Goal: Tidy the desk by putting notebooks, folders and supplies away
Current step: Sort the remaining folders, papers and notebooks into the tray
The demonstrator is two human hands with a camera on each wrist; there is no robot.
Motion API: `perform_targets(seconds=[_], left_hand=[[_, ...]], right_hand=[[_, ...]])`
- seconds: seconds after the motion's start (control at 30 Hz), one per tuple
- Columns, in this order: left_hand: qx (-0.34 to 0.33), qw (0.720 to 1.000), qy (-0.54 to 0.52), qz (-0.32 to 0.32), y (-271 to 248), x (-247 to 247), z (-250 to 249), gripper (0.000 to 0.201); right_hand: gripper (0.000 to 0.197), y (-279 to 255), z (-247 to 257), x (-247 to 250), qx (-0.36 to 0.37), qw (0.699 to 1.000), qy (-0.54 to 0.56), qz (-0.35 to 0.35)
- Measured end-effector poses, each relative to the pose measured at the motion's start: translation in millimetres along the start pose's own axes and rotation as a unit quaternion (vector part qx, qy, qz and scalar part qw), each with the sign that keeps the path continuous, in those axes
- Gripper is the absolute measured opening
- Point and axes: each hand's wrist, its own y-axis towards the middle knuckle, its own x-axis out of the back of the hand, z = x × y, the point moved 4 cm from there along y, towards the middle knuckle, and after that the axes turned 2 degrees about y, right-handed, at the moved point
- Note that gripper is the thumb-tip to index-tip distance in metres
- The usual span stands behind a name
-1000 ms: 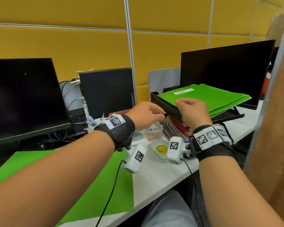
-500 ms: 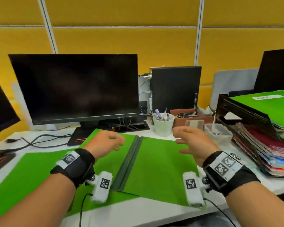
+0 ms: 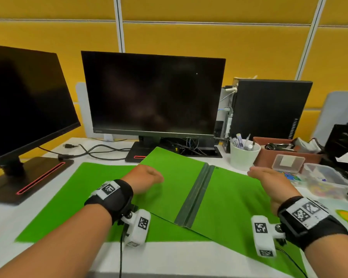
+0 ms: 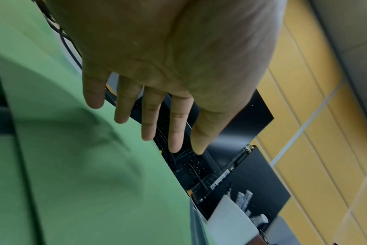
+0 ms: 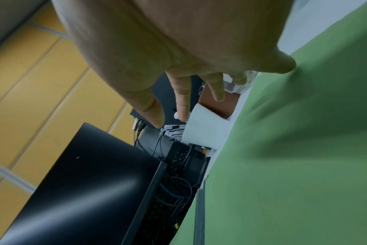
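Observation:
A green folder (image 3: pixel 229 199) lies spread flat on the desk, its dark spine (image 3: pixel 195 197) running down the middle. A second green folder (image 3: pixel 68 197) lies partly under it on the left. My left hand (image 3: pixel 149 175) hovers over the left leaf with straight fingers and holds nothing. My right hand (image 3: pixel 263 173) hovers over the far edge of the right leaf, also empty. In the left wrist view the left hand (image 4: pixel 153 126) has its fingers extended above the green folder (image 4: pixel 94 165). In the right wrist view the right hand (image 5: pixel 184 107) is spread loosely beside the green folder (image 5: pixel 293 149).
Two dark monitors (image 3: pixel 153 95) and a black PC tower (image 3: pixel 269 109) stand behind, with cables on the desk. A white pen cup (image 3: pixel 244 157), a brown tray (image 3: pixel 285 155) and clear plastic boxes (image 3: pixel 325 181) sit right of the folder. A black file tray (image 3: pixel 344 143) is at the right edge.
My hands left the file tray on the right, where they were on the stacked green folders, and moved left. They now hover over the open folder on the desk.

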Motion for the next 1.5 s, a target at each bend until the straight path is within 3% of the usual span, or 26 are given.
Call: perform_targets(seconds=[0.13, 0.2, 0.3, 0.43, 0.57, 0.8, 1.03, 1.27, 1.37, 1.5], left_hand=[[-0.023, 0.998, -0.018, 0.047, -8, -20, -20, 0.023], [-0.025, 0.996, -0.048, 0.072, -11, -31, -31, 0.024], [-0.026, 0.994, -0.071, 0.073, -13, -43, -41, 0.024], [-0.021, 0.995, -0.074, 0.065, -12, -48, -43, 0.020], [-0.029, 0.995, -0.066, 0.068, -11, -50, -45, 0.019], [-0.037, 0.993, -0.011, 0.115, -15, -70, -53, 0.014], [0.008, 0.988, -0.092, 0.124, -12, -75, -55, 0.017], [0.018, 0.986, -0.106, 0.127, -13, -74, -54, 0.017], [0.018, 0.986, -0.106, 0.127, -15, -75, -55, 0.016], [0.017, 0.987, -0.099, 0.128, -16, -76, -55, 0.016]], right_hand=[[0.028, 4, -3, 10, -0.032, 0.999, -0.018, -0.016], [0.008, 3, -2, 14, -0.066, 0.998, -0.006, -0.012], [0.013, -1, -2, 18, -0.086, 0.996, 0.012, -0.004], [0.006, 0, -4, 29, -0.071, 0.997, 0.008, -0.032], [0.031, 2, -4, 42, -0.050, 0.998, -0.013, -0.042], [0.033, -7, -3, 58, -0.079, 0.995, 0.014, -0.054], [0.050, -7, -15, 72, -0.137, 0.985, 0.073, -0.073], [0.045, -13, -29, 71, -0.182, 0.971, 0.142, -0.066], [0.045, -13, -25, 74, -0.172, 0.976, 0.117, -0.073], [0.031, -16, -15, 77, -0.136, 0.985, 0.074, -0.078]])
